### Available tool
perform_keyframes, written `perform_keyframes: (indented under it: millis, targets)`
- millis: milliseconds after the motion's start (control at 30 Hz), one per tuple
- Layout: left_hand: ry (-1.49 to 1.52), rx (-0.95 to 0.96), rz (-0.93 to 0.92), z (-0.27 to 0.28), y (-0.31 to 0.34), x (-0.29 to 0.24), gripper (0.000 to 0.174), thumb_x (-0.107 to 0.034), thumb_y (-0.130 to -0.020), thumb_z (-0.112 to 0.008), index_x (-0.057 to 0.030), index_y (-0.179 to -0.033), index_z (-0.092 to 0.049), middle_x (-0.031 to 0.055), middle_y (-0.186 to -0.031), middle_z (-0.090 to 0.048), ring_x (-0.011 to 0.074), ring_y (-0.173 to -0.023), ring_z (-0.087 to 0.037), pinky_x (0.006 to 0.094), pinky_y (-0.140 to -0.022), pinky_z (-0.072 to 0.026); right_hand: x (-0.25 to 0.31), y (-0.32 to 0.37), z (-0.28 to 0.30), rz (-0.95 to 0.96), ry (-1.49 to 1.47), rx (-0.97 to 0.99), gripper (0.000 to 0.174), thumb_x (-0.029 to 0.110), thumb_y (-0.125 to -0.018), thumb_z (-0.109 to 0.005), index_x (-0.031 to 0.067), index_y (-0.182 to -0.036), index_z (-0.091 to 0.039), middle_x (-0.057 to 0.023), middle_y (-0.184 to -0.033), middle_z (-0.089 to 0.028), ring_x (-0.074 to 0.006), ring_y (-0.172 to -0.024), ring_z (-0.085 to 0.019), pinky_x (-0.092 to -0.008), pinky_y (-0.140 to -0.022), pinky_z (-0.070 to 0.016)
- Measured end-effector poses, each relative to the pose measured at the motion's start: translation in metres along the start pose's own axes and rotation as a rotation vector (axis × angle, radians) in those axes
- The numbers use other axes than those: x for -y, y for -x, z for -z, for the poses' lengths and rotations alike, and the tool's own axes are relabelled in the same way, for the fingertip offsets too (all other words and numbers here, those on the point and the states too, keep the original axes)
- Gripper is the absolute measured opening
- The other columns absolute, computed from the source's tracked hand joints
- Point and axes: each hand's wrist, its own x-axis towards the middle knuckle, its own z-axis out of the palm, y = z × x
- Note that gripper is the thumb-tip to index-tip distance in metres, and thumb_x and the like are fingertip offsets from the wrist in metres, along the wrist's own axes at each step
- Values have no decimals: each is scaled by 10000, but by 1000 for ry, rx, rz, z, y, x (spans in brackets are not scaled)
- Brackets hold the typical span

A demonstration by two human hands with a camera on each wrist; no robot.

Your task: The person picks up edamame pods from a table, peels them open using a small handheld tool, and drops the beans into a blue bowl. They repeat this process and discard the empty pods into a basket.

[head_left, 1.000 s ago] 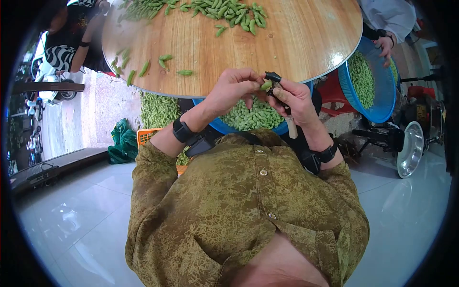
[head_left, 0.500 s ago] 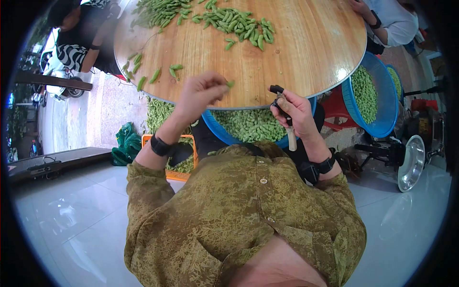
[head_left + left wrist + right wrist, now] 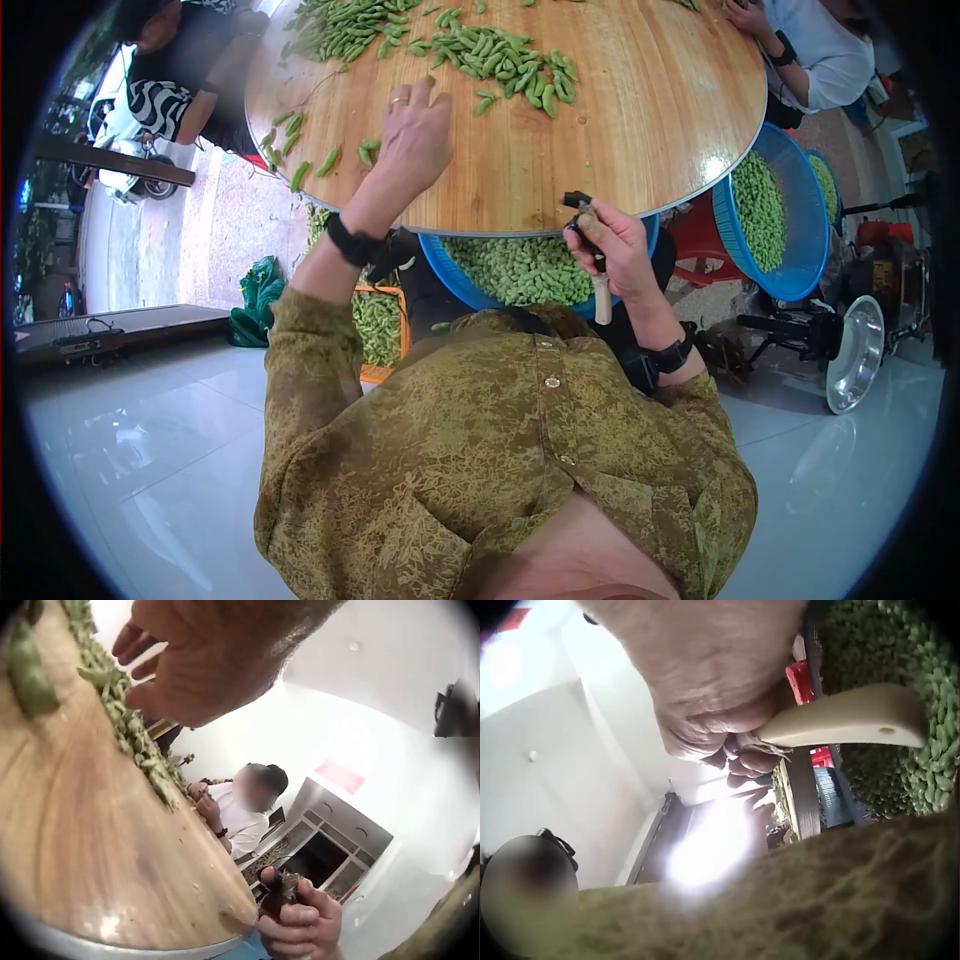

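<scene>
My left hand [image 3: 415, 140] reaches over the round wooden table [image 3: 510, 190], short of the heap of green soybean pods [image 3: 490, 55]. In the left wrist view, its fingers [image 3: 146, 667] are spread and relaxed, with nothing seen between them. My right hand [image 3: 622, 255], at the near table edge, grips a tool with a cream handle [image 3: 847, 720]. The handle sticks out below the fist; its other end is mostly hidden in the fingers. A black cover [image 3: 577, 199] shows at the top of this hand. Below lies a blue basin [image 3: 440, 262] of pods.
More pods [image 3: 335, 25] lie at the table's far left, and a few loose ones [image 3: 328, 162] nearer. An orange crate [image 3: 404, 330] of pods stands low left. Another blue basin [image 3: 800, 245] is at right, near a metal bowl [image 3: 857, 355]. Two people sit across the table.
My left hand has parted from the right hand and moved left, then forward over the table; the pod at its fingertips no longer shows. The right hand keeps its grip on the cream-handled tool.
</scene>
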Motion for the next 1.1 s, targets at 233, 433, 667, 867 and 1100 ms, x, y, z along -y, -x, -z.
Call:
perform_keyframes:
  millis: [233, 433, 667, 867, 1100]
  targets:
    - [151, 238, 214, -40, -21, 1, 170, -123, -816, -553, -3, -930, -593, 248, -930, -583, 436, -892, -563, 478, -774, -464, -3, -5, -9, -27, 49, 70, 346, 155, -972, -489, -27, -1265, -503, -45, -758, -569, -47, -514, -433, -172, -424, -322]
    - [1041, 461, 604, -16, 1, -40, 155, -128, -889, -581, 19, -929, -611, 89, -781, -645, 152, -622, -610, 255, -530, -464, -2, -13, -14, 6, -65, -4, 267, 196, -980, -487, 23, -1180, -527, -34, -756, -575, -44, -527, -446, -174, -426, -336]
    - [1506, 533, 785, 0, 31, -83, 157, -140, -908, -603, 13, -941, -610, 21, -741, -613, 51, -584, -554, 172, -477, -403, -3, -18, -23, -42, -154, 76, 392, 199, -981, -487, 37, -1335, -444, -32, -778, -562, -50, -555, -441, -171, -439, -347]
    - [1510, 505, 788, -1, 36, -86, 126, -109, -911, -596, 11, -948, -609, 15, -767, -608, 41, -605, -555, 163, -504, -417, -6, -15, -26, -21, -173, 66, 361, 196, -982, -486, 29, -1301, -487, -2, -752, -575, -31, -515, -437, -169, -421, -328]
    - [1544, 444, 752, -4, 38, -87, 98, -85, -905, -592, 4, -943, -607, 10, -749, -604, 59, -601, -556, 182, -533, -432, -10, -13, -19, 94, -34, 63, 280, 125, -962, -509, 12, -1212, -565, 1, -758, -592, -24, -507, -440, -171, -424, -311]
